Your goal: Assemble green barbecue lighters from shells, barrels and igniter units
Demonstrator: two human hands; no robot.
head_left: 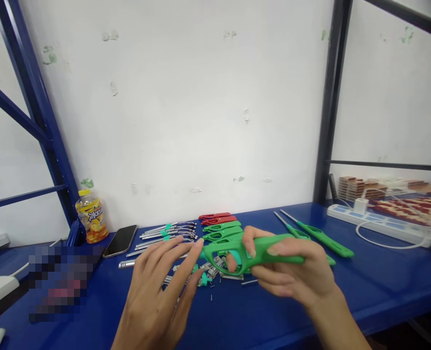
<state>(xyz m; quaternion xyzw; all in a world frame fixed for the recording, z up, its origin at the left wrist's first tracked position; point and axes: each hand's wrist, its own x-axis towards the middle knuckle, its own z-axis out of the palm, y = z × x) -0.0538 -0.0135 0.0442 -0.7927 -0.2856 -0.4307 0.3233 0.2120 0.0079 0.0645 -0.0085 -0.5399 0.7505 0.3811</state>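
Note:
My right hand (292,272) is closed around the green handle of a long-barrelled gas lighter (270,248), with a finger through its loop at the teal trigger. The lighter's metal tube (127,264) points left and passes behind my left hand (160,291). That hand's fingers are stretched out and apart near the front of the handle; whether they touch the tube I cannot tell. Behind the hands lie several metal tubes with wires and teal parts (168,232), green handle shells (221,226) and red handle shells (217,217). Small metal parts (212,270) are heaped below the lighter, partly hidden.
Two green lighters (321,238) lie to the right on the blue table (376,287). A power strip (379,223) with a white cable is farther right. At left are a phone (120,240), a yellow-capped bottle (91,216) and a pixelated patch. A white wall stands behind.

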